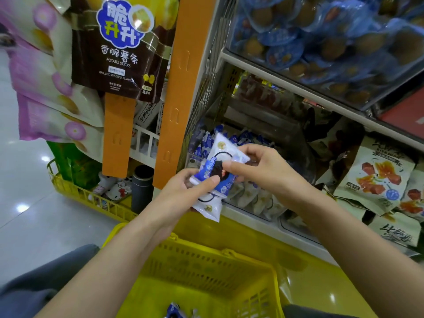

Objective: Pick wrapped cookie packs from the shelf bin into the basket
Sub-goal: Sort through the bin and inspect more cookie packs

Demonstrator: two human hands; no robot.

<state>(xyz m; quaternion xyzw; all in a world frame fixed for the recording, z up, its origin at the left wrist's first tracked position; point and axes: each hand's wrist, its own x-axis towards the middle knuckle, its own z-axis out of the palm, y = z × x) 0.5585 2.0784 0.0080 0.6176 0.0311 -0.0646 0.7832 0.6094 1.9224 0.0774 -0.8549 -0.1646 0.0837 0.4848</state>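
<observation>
Both hands hold a small bundle of white and blue wrapped cookie packs [218,171] in front of the shelf bin [250,196]. My left hand [183,191] grips the bundle from below, thumb across the blue wrapper. From the right, my right hand [259,166] pinches the upper pack. More cookie packs [252,198] lie in the bin behind. The yellow basket [206,271] sits below my arms, with one blue pack [175,312] at its bottom edge.
An orange shelf post [176,95] stands left of the bin. Snack bags [376,177] fill the compartment to the right, and blue cup packs [321,37] the shelf above. Potato stick bags [121,47] hang upper left. A second yellow basket [91,198] sits on the floor.
</observation>
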